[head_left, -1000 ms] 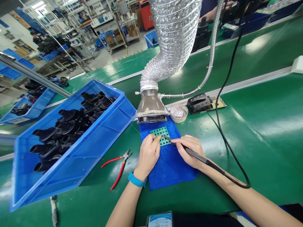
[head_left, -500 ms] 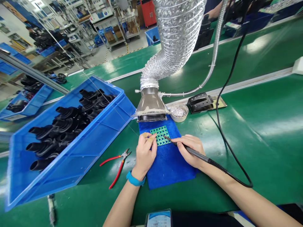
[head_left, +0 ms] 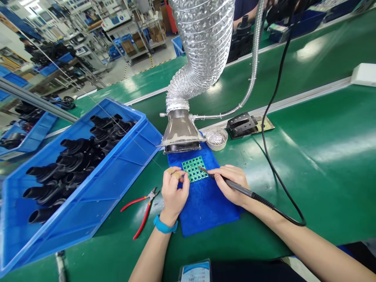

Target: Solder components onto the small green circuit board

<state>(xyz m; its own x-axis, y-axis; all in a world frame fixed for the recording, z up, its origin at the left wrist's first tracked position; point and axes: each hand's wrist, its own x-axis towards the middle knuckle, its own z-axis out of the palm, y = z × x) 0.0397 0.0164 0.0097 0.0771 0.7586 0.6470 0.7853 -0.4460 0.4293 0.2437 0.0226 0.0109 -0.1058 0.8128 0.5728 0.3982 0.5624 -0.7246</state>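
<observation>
right hand (head_left: 229, 185) clenched round a soldering iron (head_left: 241, 189), we hold its tip just beside a green circuit board (head_left: 194, 169). our left hand (head_left: 173, 192) pinches a thin wire (head_left: 187, 171) over the board, which lies on a blue cloth (head_left: 205, 207) toward the near edge of the green table (head_left: 317, 188). red-handled side cutters (head_left: 140, 207) lie left of the cloth, below a fume-extractor hood (head_left: 179, 133).

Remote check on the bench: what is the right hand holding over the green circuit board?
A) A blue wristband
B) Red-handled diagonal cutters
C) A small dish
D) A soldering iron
D: the right hand grips a black-handled soldering iron like a pen, its tip pointing toward the green circuit board.
</observation>
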